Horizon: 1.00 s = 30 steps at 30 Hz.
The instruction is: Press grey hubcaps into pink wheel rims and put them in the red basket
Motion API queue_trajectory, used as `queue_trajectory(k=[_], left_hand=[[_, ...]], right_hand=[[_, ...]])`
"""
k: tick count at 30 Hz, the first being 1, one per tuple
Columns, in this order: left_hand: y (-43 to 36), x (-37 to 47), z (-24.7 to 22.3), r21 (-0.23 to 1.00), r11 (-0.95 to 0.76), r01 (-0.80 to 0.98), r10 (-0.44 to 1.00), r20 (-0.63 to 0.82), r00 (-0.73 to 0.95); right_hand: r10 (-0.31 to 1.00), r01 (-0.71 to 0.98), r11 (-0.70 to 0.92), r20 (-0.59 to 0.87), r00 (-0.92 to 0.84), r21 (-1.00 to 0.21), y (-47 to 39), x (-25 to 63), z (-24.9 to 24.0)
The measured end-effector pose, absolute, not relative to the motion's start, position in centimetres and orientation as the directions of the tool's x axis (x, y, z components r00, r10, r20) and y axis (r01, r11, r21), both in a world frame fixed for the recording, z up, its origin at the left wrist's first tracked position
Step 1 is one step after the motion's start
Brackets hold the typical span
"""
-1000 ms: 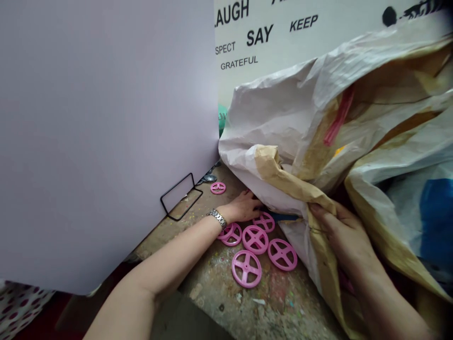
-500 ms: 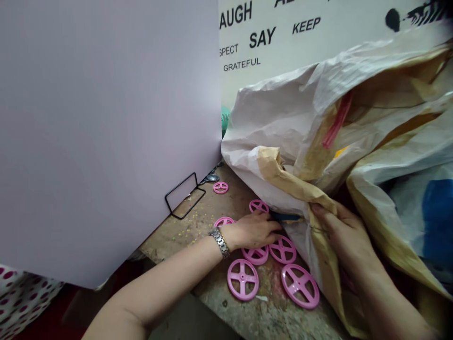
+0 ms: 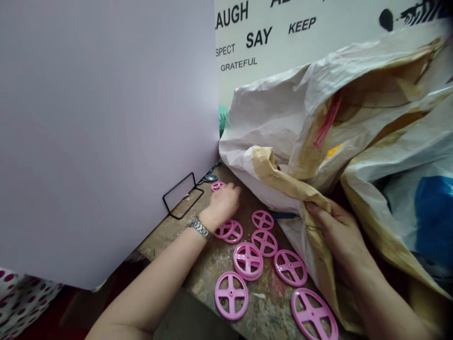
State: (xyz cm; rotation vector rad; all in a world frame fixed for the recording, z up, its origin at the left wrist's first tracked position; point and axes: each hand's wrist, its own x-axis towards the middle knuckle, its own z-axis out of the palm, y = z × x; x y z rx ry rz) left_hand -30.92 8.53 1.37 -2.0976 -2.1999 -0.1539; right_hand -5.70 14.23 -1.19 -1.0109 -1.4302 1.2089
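Observation:
My left hand [image 3: 225, 202], with a metal watch [image 3: 200, 227] on its wrist, reaches over the worn tabletop. Its fingers are curled and their tips hidden, at the near edge of a small pink plastic wheel [image 3: 217, 186]; what they hold, if anything, I cannot make out. Several more pink four-spoked wheels [image 3: 231, 295] lie flat on the board, a few overlapping beneath and beside my wrist. On the right, my right hand [image 3: 336, 226] is closed on the folded rim of a large white paper sack [image 3: 269, 113] with a brown inside, its thumb on the outer side.
A tall pale panel [image 3: 106, 132] borders the left side, a black wire stand [image 3: 183, 195] at its foot. Dark round pieces [image 3: 210, 178] lie in the far corner. A blue-and-white bag [image 3: 435, 222] sits at the far right. Lettering marks the wall [image 3: 276, 52] behind.
My left hand has moved away from the sack's side, leftward and farther back to the far wheel. Wheels it covered now show, and some have shifted toward me. My right hand keeps its grip.

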Motion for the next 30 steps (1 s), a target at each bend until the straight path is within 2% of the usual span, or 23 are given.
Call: queue_trajectory(k=[2, 5, 9, 14, 25, 26, 28, 30], left_hand=[[9.5, -33.2, 0.4, -0.049, 0.176, 0.983, 0.973, 0.157, -0.167], [10.5, -35.5, -1.1, -0.096, 0.263, 0.960, 0.960, 0.131, -0.249], [10.5, -36.6, -1.7, -0.106, 0.264, 0.959, 0.961, 0.111, -0.252], [8.8, -36.4, -0.7, -0.048, 0.232, 0.971, 0.963, 0.149, -0.223], [-1.8, -33.2, 2.6, 0.238, 0.164, 0.957, 0.881, 0.402, -0.251], [-2.9, -32.5, 2.8, 0.291, 0.139, 0.946, 0.871, 0.418, -0.257], [-4.7, -31.2, 3.2, 0.484, 0.034, 0.874, 0.849, 0.448, -0.281], [-6.1, -29.7, 3.3, 0.577, -0.041, 0.816, 0.843, 0.458, -0.281]], right_hand=[[0.968, 0.004, 0.166, 0.163, -0.189, -0.986, 14.1, -5.8, -1.1], [0.968, -0.008, 0.163, 0.161, -0.190, -0.987, 13.7, -6.0, -0.8], [0.966, 0.024, 0.179, 0.171, -0.191, -0.984, 13.0, -6.3, -0.4], [0.941, 0.125, 0.269, 0.234, -0.244, -0.955, 12.3, -6.4, 0.1], [0.877, 0.234, 0.430, 0.342, -0.338, -0.872, 9.6, -5.9, 0.6], [0.870, 0.230, 0.439, 0.348, -0.349, -0.868, 9.3, -5.8, 0.7], [0.862, 0.218, 0.450, 0.358, -0.360, -0.866, 8.7, -5.7, 0.8], [0.847, 0.220, 0.484, 0.390, -0.362, -0.847, 8.2, -5.5, 0.8]])
